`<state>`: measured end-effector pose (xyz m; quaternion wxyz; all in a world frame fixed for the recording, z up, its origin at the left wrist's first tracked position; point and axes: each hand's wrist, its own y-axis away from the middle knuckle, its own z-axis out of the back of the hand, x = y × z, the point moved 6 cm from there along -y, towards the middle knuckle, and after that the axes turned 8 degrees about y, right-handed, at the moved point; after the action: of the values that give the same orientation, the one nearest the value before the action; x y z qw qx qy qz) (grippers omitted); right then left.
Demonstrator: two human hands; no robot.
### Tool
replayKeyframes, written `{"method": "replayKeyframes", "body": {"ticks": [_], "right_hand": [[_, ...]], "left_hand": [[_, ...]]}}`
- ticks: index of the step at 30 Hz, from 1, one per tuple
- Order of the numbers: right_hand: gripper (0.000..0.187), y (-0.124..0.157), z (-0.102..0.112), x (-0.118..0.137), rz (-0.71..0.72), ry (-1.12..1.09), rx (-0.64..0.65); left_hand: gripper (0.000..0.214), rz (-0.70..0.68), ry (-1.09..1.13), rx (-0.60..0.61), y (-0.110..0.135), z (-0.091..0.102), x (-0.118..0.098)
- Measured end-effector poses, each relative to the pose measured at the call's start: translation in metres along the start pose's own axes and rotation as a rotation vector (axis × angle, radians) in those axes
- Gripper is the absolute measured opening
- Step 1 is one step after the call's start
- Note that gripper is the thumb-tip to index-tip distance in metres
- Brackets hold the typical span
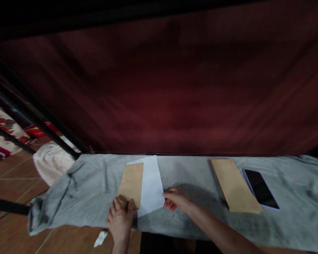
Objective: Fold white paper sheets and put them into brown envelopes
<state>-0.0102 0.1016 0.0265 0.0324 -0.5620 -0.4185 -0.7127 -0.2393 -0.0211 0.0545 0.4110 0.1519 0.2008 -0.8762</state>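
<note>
A brown paper envelope (131, 180) with a small reddish mark near its top lies over a white sheet of paper (151, 187). My left hand (119, 216) is closed on the envelope's lower end, its thumb at the right corner and its fingers to the left. At the sheet's lower right edge, my right hand (176, 198) pinches the paper between thumb and fingers. Part of the sheet is hidden beneath the envelope.
Grey cloth (190, 169) covers the bench. To the right lie a thick stack of brown envelopes (234, 185) and a dark-screened phone (261, 188). A dark red panel (175, 88) rises behind. Black bars (34, 113) stand at left; a white scrap (100, 239) lies on the tiled floor.
</note>
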Motion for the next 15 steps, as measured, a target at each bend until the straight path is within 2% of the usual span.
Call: {"method": "replayKeyframes", "body": {"ticks": [5,8,12,15], "right_hand": [[0.03,-0.007,-0.009,-0.002,0.012,0.123,-0.055],[0.03,0.0,0.002,-0.009,0.044,0.194,-0.123],[0.028,0.021,0.042,-0.03,0.057,0.268,-0.181],[0.029,0.043,0.087,-0.052,0.043,0.341,-0.249]], "left_hand": [[0.075,-0.028,0.021,-0.028,-0.01,0.002,0.008],[0.069,0.001,0.208,-0.032,-0.02,-0.003,0.024],[0.069,0.189,0.673,0.004,-0.03,-0.014,0.044],[0.066,0.295,0.913,-0.049,-0.029,-0.015,0.044]]}}
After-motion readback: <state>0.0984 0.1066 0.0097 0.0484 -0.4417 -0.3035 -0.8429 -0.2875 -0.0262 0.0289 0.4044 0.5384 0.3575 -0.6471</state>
